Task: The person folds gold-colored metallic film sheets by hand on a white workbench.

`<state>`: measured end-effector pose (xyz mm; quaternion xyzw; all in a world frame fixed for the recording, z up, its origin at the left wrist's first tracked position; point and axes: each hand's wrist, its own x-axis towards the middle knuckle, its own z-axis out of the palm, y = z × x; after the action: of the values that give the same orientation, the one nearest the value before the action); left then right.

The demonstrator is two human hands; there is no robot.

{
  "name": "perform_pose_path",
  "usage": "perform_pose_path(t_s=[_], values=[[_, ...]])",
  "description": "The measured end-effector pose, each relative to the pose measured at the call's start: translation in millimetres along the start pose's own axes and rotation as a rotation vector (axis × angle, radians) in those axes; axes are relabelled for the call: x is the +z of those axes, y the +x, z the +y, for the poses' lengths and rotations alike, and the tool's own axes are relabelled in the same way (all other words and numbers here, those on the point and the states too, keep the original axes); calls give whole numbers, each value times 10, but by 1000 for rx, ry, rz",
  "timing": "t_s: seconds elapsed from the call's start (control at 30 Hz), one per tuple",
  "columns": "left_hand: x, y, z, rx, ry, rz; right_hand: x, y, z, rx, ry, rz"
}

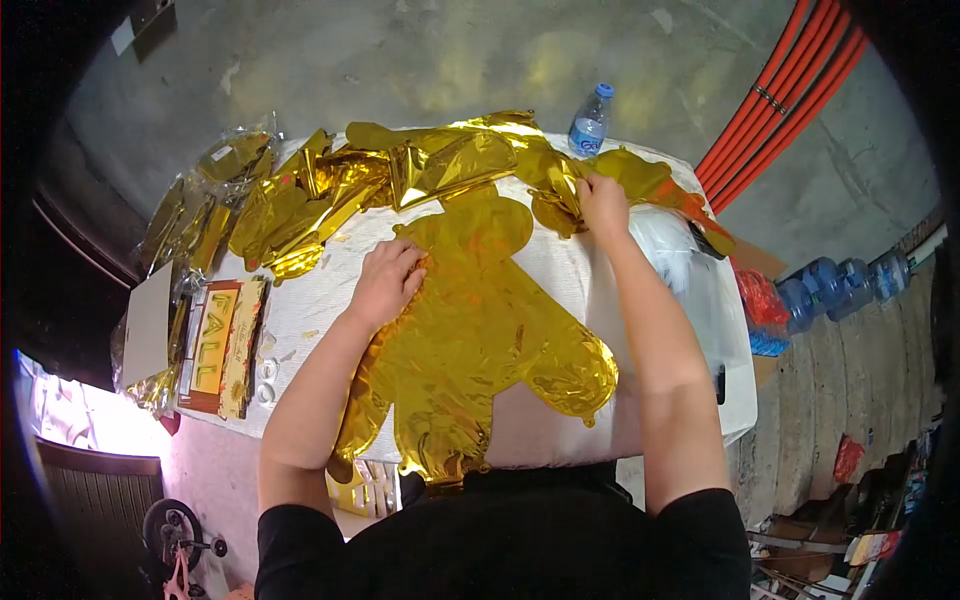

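Observation:
A large flat gold foil balloon (465,320) with rounded lobes lies across the white-covered table (320,250), its lower end hanging at the near edge. My left hand (388,282) rests on its upper left part, fingers bent against the foil; whether they grip it is hard to tell. At the upper right, my right hand (604,205) is closed on the edge of a crumpled gold foil piece (560,195). More gold foil (450,165) is heaped along the far side of the table.
A water bottle (589,125) stands at the far edge. Packaged foil (215,190), a FALL card (215,340) and small white rolls (266,381) lie at left. Clear plastic (690,290) is at right, with red pipes (785,90) and large blue bottles (820,290) beyond.

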<state>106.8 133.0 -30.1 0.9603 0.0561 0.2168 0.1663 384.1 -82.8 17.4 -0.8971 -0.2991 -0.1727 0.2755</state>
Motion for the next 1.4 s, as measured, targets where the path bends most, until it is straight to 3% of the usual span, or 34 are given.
perform_pose_path(t_s=[0.1,0.17,0.2,0.33,0.4,0.63,0.73,0.8,0.83,0.9,0.97,1.03,1.2,1.27,1.4], values=[[2,2,17,-3,-22,-2,20,-117,-81,-38,75,-8],[-8,1,12,3,-23,8,-20,-233,-205,-187,-154,-364],[-14,-3,4,-5,-21,8,-24,-245,-231,-162,-113,-417],[4,-3,-1,14,-23,15,75,-294,-228,-202,-31,-363],[-3,7,6,19,-27,14,103,-289,-244,-316,-98,-362],[4,0,-6,18,-22,13,241,-275,-199,-420,-227,-317],[11,4,-17,13,-26,13,355,-228,-107,-300,-93,-288],[18,-4,-18,3,-27,12,409,-196,1,-86,326,-279],[19,-5,-15,23,-16,35,434,-167,55,-89,326,-285],[21,-2,-10,35,-6,59,438,-128,87,141,559,-399],[14,-1,-13,25,-8,30,371,-119,47,183,647,-407],[11,-7,-7,10,1,35,235,-90,-20,414,817,-471],[2,-8,4,-9,-15,15,353,-100,32,341,684,-394],[7,-4,3,-2,-9,18,500,-89,169,67,467,-288],[12,0,-8,4,-10,24,375,-244,6,-131,286,-116]])
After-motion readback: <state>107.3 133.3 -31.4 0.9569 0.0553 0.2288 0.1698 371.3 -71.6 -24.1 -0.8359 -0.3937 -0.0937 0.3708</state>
